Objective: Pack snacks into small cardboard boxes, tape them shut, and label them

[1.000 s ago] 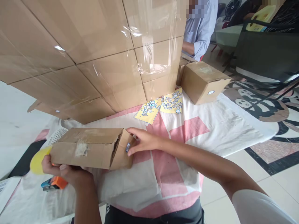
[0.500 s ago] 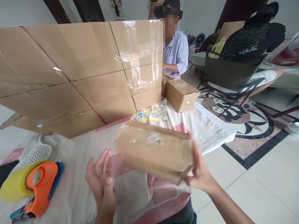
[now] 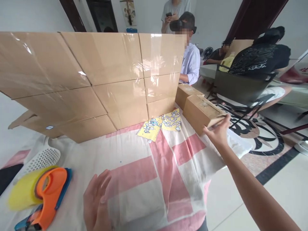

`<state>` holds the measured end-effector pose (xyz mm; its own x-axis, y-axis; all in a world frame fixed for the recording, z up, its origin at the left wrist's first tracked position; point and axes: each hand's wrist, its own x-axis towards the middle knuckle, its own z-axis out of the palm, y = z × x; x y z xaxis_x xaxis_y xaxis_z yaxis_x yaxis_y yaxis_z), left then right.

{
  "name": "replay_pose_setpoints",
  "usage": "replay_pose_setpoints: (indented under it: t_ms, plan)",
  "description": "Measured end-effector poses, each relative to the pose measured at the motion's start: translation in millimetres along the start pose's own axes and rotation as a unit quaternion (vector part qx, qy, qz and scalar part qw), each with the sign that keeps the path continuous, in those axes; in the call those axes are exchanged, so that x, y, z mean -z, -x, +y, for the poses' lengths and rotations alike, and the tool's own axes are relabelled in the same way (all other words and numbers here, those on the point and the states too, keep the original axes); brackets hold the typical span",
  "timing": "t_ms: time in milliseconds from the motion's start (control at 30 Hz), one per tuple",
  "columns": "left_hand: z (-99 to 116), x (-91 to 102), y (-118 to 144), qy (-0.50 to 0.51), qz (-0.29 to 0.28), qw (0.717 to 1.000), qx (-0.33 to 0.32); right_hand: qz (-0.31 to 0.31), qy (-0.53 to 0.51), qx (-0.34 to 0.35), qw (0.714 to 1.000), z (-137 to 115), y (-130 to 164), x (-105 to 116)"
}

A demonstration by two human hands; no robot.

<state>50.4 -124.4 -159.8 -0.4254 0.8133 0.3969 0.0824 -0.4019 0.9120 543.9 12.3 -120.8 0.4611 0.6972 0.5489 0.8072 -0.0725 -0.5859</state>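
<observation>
A brown cardboard box [image 3: 198,112] rests at the right side of the cloth-covered table. My right hand [image 3: 218,130] grips its near end, fingers at the far corner and thumb at the lower left. Another cardboard box [image 3: 189,91] stands right behind it. My left hand [image 3: 96,195] hovers over the table's near side, holding nothing, its fingers stretched out. An orange tape dispenser [image 3: 51,192] with a yellow roll lies to the left of that hand. Two yellow printed sheets [image 3: 154,126] with small labels on them lie near the middle of the table.
A tall wall of taped cardboard boxes [image 3: 115,57] stands along the table's back. A white perforated scoop [image 3: 45,157] lies at the left. A person in a light shirt [image 3: 192,61] sits behind the boxes; another sits on a chair [image 3: 243,86] at the right.
My right hand has carried the box from above the table's middle to the right, setting it in front of the other box. My left hand remains near the front, its fingers stretched.
</observation>
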Motion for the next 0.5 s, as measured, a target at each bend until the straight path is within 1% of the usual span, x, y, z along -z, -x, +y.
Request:
replay_pose_setpoints:
  t_ms: [33,67,133,233,300,367,433,500]
  plan:
    - [-1.3,6.6,1.5,-0.006,0.006,1.0,0.005,-0.021,0.011,-0.009,1.0,-5.1,-14.9,-14.4]
    - [-2.5,13.6,3.2,-0.013,0.012,1.0,0.011,-0.029,0.021,-0.026,0.999,-11.2,-28.8,-27.4]
    - [-4.1,28.0,6.9,-0.031,0.031,0.999,0.021,-0.052,0.041,-0.053,0.996,-25.1,-52.0,-48.5]
    - [-2.5,49.7,11.2,-0.07,0.062,0.995,0.021,-0.087,0.075,-0.086,0.99,-45.7,-71.7,-65.6]
    - [2.8,64.0,10.6,-0.107,0.072,0.992,0.013,-0.109,0.086,-0.097,0.986,-56.5,-75.3,-66.3]
    - [11.8,79.0,4.6,-0.167,0.078,0.983,0.001,-0.131,0.082,-0.093,0.984,-63.0,-74.3,-59.3]
    - [23.9,94.6,-9.2,-0.233,0.098,0.967,-0.015,-0.151,0.075,-0.075,0.983,-64.7,-71.1,-47.2]
    - [37.8,110.1,-33.2,-0.263,0.145,0.953,-0.037,-0.161,0.074,-0.05,0.983,-63.0,-65.0,-33.3]
